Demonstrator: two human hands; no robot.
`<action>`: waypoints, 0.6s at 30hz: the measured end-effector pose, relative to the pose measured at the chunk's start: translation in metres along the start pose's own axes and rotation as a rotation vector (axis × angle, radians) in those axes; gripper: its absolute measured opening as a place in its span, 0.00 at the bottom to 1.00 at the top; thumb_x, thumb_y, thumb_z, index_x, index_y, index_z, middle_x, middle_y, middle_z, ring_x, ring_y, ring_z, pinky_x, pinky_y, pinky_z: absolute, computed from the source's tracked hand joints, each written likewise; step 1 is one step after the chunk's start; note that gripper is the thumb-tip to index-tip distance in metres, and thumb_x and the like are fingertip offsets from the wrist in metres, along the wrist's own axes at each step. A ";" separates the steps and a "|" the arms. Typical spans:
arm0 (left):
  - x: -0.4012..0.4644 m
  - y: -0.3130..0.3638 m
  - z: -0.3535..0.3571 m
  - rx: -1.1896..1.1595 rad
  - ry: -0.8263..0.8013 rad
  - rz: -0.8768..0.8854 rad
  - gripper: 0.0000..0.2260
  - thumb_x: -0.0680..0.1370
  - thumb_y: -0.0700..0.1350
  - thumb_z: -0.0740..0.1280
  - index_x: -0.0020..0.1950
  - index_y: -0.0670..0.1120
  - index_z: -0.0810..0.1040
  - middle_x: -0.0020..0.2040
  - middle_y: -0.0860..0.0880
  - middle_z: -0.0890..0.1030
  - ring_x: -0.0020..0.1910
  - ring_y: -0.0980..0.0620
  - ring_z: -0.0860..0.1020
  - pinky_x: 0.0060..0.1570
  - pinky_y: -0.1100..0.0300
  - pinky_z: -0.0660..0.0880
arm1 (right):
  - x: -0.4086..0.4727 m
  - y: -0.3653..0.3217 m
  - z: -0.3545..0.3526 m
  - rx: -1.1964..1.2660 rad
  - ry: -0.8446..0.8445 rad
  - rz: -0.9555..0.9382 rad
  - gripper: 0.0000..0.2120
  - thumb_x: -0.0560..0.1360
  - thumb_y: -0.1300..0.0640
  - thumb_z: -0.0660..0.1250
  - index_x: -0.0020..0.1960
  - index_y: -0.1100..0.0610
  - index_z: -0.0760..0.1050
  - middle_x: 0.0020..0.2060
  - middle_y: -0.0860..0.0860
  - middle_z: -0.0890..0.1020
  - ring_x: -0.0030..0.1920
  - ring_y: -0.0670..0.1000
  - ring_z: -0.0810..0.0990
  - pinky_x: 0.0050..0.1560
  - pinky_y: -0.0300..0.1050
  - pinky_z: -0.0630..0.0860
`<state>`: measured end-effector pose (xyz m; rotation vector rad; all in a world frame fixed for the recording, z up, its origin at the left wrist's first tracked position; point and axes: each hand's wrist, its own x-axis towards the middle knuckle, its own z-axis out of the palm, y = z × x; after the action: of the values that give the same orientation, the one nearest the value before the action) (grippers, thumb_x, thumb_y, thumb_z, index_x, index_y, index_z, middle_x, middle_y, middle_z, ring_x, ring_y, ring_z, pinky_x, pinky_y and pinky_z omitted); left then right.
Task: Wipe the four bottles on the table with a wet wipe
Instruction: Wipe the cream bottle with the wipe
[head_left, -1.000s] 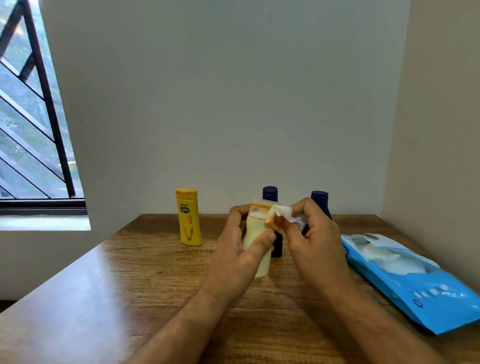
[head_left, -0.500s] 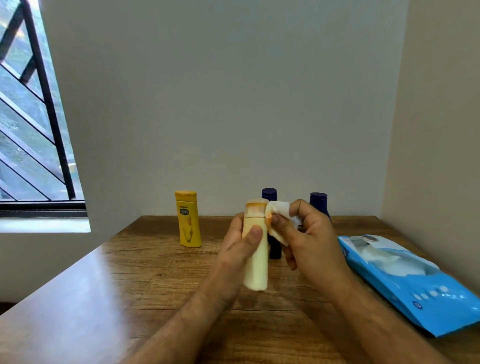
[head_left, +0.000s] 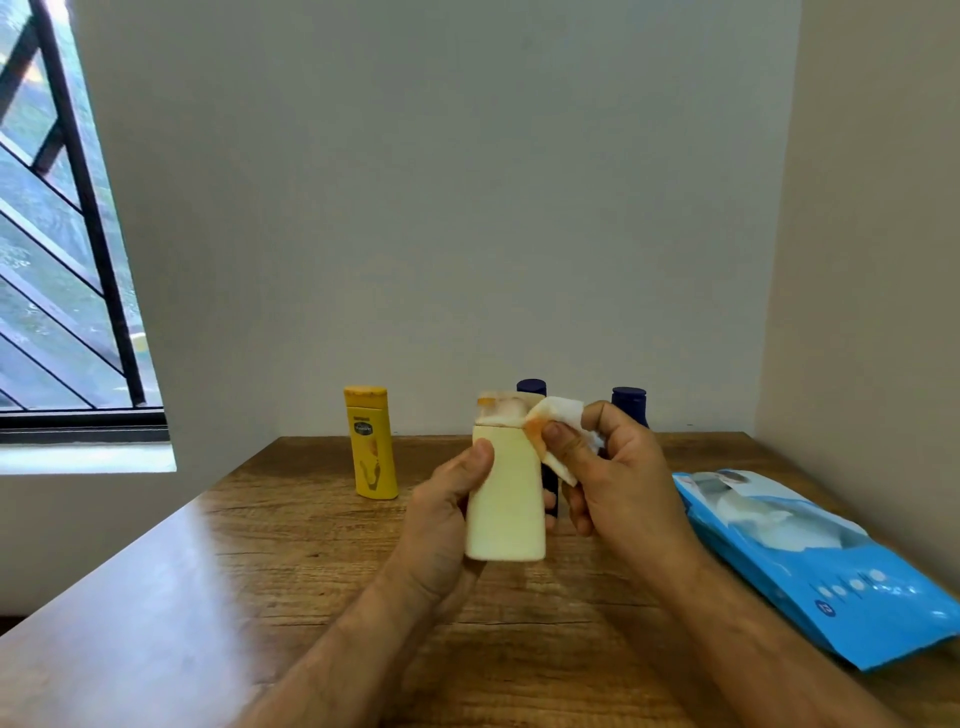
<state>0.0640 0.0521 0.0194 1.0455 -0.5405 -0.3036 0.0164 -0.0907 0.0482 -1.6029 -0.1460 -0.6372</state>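
Gripping the cream bottle (head_left: 506, 499) upright above the table (head_left: 291, 540), your left hand (head_left: 441, 525) wraps its body, thumb in front. Your right hand (head_left: 618, 483) pinches the wet wipe (head_left: 558, 418) against its cap. One dark blue bottle (head_left: 531, 387) is mostly hidden behind; another (head_left: 628, 402) peeks over your knuckles.
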 end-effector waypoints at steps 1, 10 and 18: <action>0.000 0.000 0.001 -0.016 0.014 0.003 0.18 0.75 0.53 0.65 0.58 0.41 0.79 0.45 0.36 0.84 0.41 0.41 0.84 0.43 0.47 0.81 | -0.002 -0.002 0.002 0.016 -0.012 -0.014 0.13 0.73 0.51 0.68 0.50 0.60 0.73 0.32 0.50 0.77 0.22 0.41 0.75 0.21 0.34 0.70; 0.003 0.001 0.002 -0.009 0.019 -0.120 0.20 0.83 0.53 0.55 0.58 0.37 0.75 0.35 0.40 0.78 0.27 0.47 0.73 0.27 0.58 0.71 | 0.005 0.010 0.000 -0.032 -0.016 0.038 0.08 0.76 0.52 0.67 0.48 0.57 0.75 0.28 0.50 0.76 0.21 0.46 0.71 0.21 0.42 0.69; 0.004 -0.003 -0.002 -0.086 0.004 -0.088 0.19 0.71 0.50 0.66 0.56 0.38 0.78 0.40 0.40 0.78 0.34 0.46 0.77 0.35 0.56 0.74 | 0.004 0.012 0.002 -0.059 -0.041 0.055 0.07 0.76 0.51 0.67 0.46 0.55 0.74 0.33 0.52 0.78 0.21 0.44 0.72 0.21 0.40 0.69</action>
<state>0.0682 0.0504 0.0175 0.9875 -0.4749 -0.3990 0.0255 -0.0914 0.0397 -1.6716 -0.1144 -0.5709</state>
